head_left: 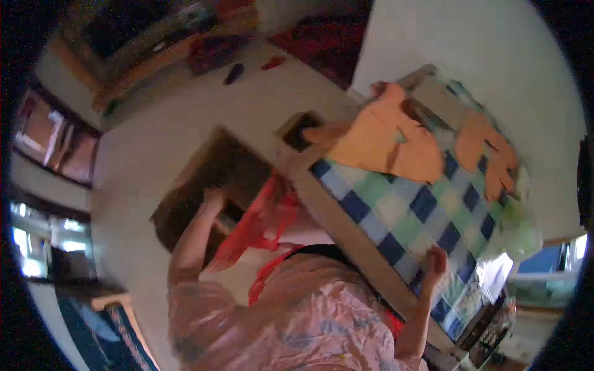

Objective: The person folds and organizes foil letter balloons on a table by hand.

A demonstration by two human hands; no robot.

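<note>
My left hand (215,199) reaches over a dark brown box-like thing (213,161) on the left. Blur smears its fingers, so their grip does not show. Beside that thing hangs red cloth or thin plastic (263,219). On the right, my right hand (436,260) is over a blue, green and white checked cloth (390,213). Its fingers look curled together, with nothing visible in them. Farther up the cloth lie a large orange sheet (377,139) and a second orange piece (486,148) with cut-out gaps.
A wooden edge (359,253) borders the checked cloth. Past it stands a small dark box (300,130) by the orange sheet. Dark and red items (272,63) lie on the pale floor (148,148). A white wall (470,49) rises at the upper right.
</note>
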